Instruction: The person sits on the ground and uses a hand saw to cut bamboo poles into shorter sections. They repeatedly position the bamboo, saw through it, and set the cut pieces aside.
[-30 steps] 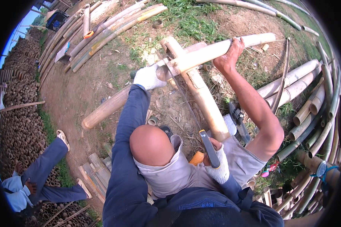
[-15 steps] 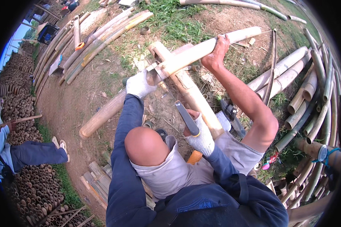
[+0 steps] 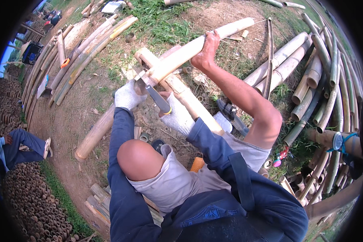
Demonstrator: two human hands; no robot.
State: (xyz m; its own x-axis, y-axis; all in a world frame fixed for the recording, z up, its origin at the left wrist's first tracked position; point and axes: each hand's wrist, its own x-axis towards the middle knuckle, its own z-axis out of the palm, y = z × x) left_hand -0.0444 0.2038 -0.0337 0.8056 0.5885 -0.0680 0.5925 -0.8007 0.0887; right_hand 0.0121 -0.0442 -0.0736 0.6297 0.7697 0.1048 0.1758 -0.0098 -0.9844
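Note:
My left hand (image 3: 130,95), in a white knit glove, is closed round a thick bamboo pole (image 3: 189,51) beside the cut. In my gloved right hand (image 3: 177,115) is the grey handle of a handsaw (image 3: 159,99). Its blade lies across the pole just beyond my left hand; part of the blade is hidden. The pole slants from lower left to upper right, resting over a crossing bamboo support (image 3: 197,103). My bare foot (image 3: 207,52) presses on the pole's far right part.
Long bamboo poles (image 3: 90,52) lie at the far left, with an orange-handled tool (image 3: 65,63) on them. More poles (image 3: 282,56) fill the right side. Stacked short bamboo pieces (image 3: 32,205) stand at lower left, near another person's legs (image 3: 26,147).
My right hand has pushed the saw forward and to the left, bringing its handle close to the pole. My left hand still grips the pole. The whole view has shifted slightly.

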